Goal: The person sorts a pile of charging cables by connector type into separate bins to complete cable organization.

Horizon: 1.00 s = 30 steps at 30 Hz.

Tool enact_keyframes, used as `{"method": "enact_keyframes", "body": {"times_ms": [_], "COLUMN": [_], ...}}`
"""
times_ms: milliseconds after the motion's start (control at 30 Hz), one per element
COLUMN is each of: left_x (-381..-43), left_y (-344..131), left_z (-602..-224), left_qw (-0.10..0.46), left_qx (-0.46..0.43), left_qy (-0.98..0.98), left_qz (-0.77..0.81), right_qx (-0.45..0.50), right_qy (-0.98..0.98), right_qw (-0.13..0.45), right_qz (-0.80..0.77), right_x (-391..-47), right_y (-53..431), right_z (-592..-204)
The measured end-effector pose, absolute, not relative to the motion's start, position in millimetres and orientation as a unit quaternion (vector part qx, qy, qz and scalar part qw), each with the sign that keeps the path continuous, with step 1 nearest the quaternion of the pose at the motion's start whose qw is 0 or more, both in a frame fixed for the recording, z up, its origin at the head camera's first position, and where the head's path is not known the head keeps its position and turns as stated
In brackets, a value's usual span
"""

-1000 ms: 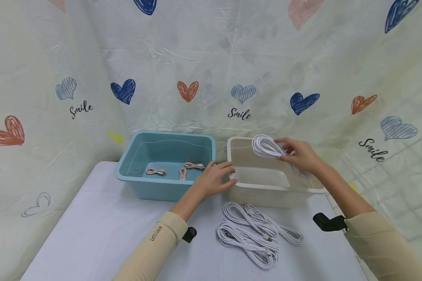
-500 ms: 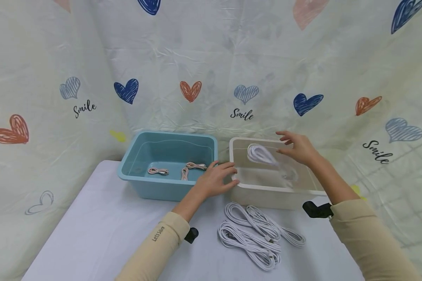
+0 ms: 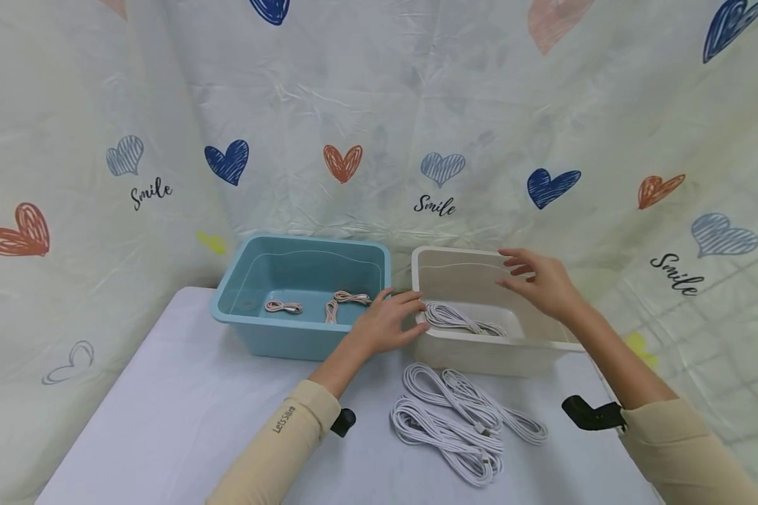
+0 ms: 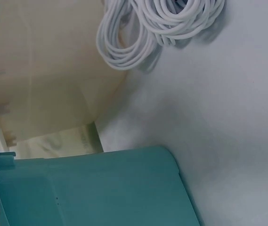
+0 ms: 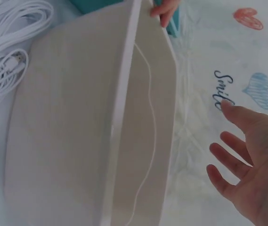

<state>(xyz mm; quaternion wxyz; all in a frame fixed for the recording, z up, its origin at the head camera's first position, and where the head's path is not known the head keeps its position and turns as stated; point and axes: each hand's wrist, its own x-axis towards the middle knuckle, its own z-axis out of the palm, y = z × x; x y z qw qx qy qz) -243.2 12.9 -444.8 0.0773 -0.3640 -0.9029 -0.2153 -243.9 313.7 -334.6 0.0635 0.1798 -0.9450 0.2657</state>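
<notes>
In the head view my left hand (image 3: 384,322) spans the two bins, its fingertips at the near left rim of the beige bin (image 3: 474,358). Its palm lies over the right rim of the blue bin (image 3: 284,340). My right hand (image 3: 540,280), fingers spread and holding nothing, hovers above the beige bin's right part; the right wrist view also shows this right hand (image 5: 254,160) with nothing in it. A bundled white cable (image 3: 457,319) lies on the beige bin's floor. In front of that bin, several more coiled white cables (image 3: 455,421) lie on the table.
Inside the blue bin are small bundled beige-pink cables (image 3: 283,307). Both bins stand side by side near the back of the white-covered table (image 3: 183,393). Behind them hangs a heart-printed curtain (image 3: 379,105).
My right hand has let go of the white cable bundle, which dropped from above the beige bin onto its floor. The left hand has stayed at the rims.
</notes>
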Motion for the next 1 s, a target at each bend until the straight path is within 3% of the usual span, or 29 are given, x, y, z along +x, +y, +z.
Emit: {"method": "enact_keyframes", "body": {"times_ms": [667,1000], "left_x": [-241,-241], "left_y": [13,13], "left_z": [-442,-442], "left_qw": [0.071,0.065], "left_qx": [-0.363,-0.358], "left_qy": [-0.904,-0.908], "left_qz": [-0.213,-0.209], "right_qx": [0.239,0.250], "right_qy": [-0.905,-0.892], "right_qw": [0.185,0.174], "right_qz": [0.298,0.334], "right_x": [-182,-158], "right_y": [300,287], "right_z": [-381,-418]}}
